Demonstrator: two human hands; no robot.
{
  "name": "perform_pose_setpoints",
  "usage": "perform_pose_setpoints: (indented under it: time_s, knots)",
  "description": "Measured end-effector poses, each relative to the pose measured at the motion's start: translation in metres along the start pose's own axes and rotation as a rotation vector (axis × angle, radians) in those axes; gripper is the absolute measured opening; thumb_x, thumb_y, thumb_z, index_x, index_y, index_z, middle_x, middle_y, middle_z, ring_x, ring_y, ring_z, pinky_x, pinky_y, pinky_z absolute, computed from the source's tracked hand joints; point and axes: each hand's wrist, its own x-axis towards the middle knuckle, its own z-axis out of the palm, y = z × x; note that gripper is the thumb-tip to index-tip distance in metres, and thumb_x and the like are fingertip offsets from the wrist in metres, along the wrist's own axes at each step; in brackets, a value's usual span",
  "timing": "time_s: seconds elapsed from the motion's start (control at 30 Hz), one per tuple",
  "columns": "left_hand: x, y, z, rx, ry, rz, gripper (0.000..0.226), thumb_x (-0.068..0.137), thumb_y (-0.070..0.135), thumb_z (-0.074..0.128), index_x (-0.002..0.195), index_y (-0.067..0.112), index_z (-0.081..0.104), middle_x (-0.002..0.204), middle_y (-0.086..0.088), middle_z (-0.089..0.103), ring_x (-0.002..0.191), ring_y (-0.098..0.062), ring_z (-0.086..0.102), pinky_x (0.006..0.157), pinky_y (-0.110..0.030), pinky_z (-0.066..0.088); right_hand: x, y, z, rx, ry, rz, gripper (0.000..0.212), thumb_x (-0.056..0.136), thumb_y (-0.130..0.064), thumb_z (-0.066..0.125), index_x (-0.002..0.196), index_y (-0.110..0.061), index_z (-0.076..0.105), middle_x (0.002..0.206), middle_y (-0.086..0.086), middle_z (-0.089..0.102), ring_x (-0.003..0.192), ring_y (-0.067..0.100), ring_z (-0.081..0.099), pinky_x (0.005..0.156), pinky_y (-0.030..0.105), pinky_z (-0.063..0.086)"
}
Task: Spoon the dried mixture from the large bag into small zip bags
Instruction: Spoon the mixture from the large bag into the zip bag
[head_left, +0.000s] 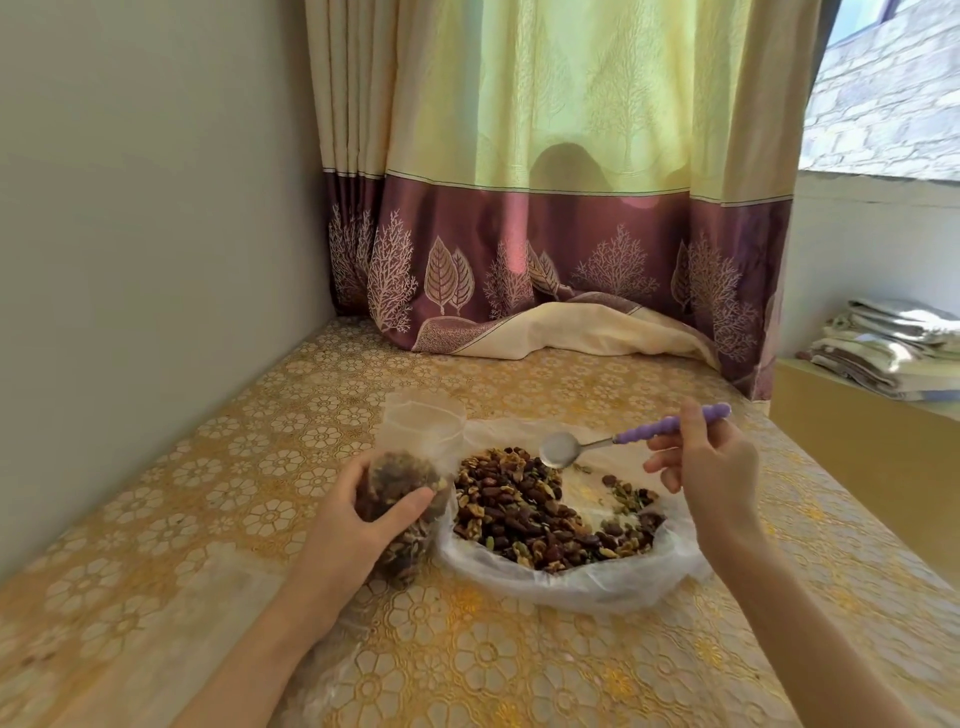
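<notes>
Left hand gripping small zip bag upright, spoon bowl pointing left

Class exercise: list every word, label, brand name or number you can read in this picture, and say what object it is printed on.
None: no readable text appears anywhere in the view.
The small zip bag shows no label.
The large bag is plain clear plastic, with no print visible.
The spoon has a plain purple handle.
The curtain and tablecloth carry only leaf, tree and flower patterns, no letters.

Open tablecloth beyond large bag; wall close left.
</notes>
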Motion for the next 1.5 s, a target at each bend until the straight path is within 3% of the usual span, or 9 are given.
perform_pose_setpoints:
  time_s: [0.17,0.27,0.43,0.63,0.93,1.13,1.33,1.5]
  knots:
    - [0.002,-0.003,-0.001,0.035,0.025,-0.006,0.056,0.052,0.057,0.069,0.103,0.037,0.057,0.101,0.012,0.065,0.087,0.003,0.061,0.065,-0.013,0.046,-0.002,0.010,-0.013,-0.181,0.077,-0.091,0.037,0.100,-0.031,0.045,0.072,-0.013,0.059,0.067,0.006,0.071,0.047,0.013,0.061,0.048,0.026,0.041]
    - [0.002,-0.004,0.000,0.078,0.029,0.022,0.053,0.056,0.054,0.068,0.104,0.036,0.056,0.101,0.012,0.065,0.087,0.006,0.060,0.065,-0.011,0.045,-0.006,0.011,-0.013,-0.204,0.028,-0.112,0.037,0.101,-0.025,0.043,0.071,-0.010,0.059,0.064,0.003,0.071,0.045,0.009,0.058,0.047,0.020,0.041]
    - [0.002,-0.004,0.001,0.107,0.030,0.046,0.044,0.058,0.051,0.068,0.098,0.038,0.055,0.097,0.012,0.065,0.081,0.016,0.057,0.058,-0.001,0.043,-0.010,0.018,-0.006,-0.101,-0.038,0.046,0.039,0.101,-0.022,0.042,0.070,-0.008,0.059,0.054,-0.002,0.068,0.039,0.008,0.054,0.036,0.014,0.036]
    - [0.003,-0.005,0.000,0.094,0.018,0.044,0.046,0.056,0.052,0.068,0.098,0.037,0.058,0.097,0.009,0.067,0.083,0.007,0.061,0.064,-0.012,0.045,-0.011,0.023,-0.003,0.000,-0.105,0.242,0.036,0.100,-0.021,0.047,0.076,0.000,0.062,0.058,0.009,0.069,0.042,0.012,0.059,0.036,0.018,0.041]
    - [0.002,-0.003,0.002,0.124,0.014,0.049,0.045,0.058,0.052,0.067,0.099,0.039,0.055,0.098,0.009,0.066,0.085,0.008,0.060,0.061,-0.008,0.044,-0.011,0.016,-0.006,0.148,-0.059,0.371,0.041,0.101,-0.020,0.043,0.071,0.002,0.060,0.055,0.008,0.068,0.040,0.009,0.058,0.038,0.016,0.044]
    - [0.002,-0.002,0.002,0.120,0.011,0.052,0.049,0.057,0.051,0.068,0.102,0.037,0.055,0.100,0.008,0.065,0.091,-0.001,0.059,0.067,-0.014,0.043,-0.009,0.009,-0.008,0.170,-0.012,0.342,0.040,0.101,-0.021,0.044,0.073,0.001,0.061,0.050,0.003,0.066,0.039,0.007,0.057,0.037,0.015,0.044]
    - [0.002,-0.002,0.002,0.152,0.010,0.063,0.043,0.057,0.053,0.067,0.096,0.041,0.053,0.096,0.011,0.064,0.081,0.015,0.057,0.057,-0.002,0.043,-0.002,-0.009,-0.004,0.206,-0.022,0.277,0.043,0.102,-0.022,0.042,0.068,-0.002,0.061,0.051,0.005,0.066,0.041,0.008,0.057,0.038,0.015,0.043]
    - [0.003,-0.003,0.003,0.170,0.004,0.051,0.047,0.056,0.056,0.066,0.097,0.041,0.052,0.097,0.010,0.064,0.085,0.006,0.058,0.060,-0.010,0.044,0.008,-0.037,0.012,0.280,-0.067,0.251,0.044,0.102,-0.024,0.041,0.068,-0.001,0.058,0.049,0.003,0.066,0.038,0.005,0.055,0.036,0.013,0.040]
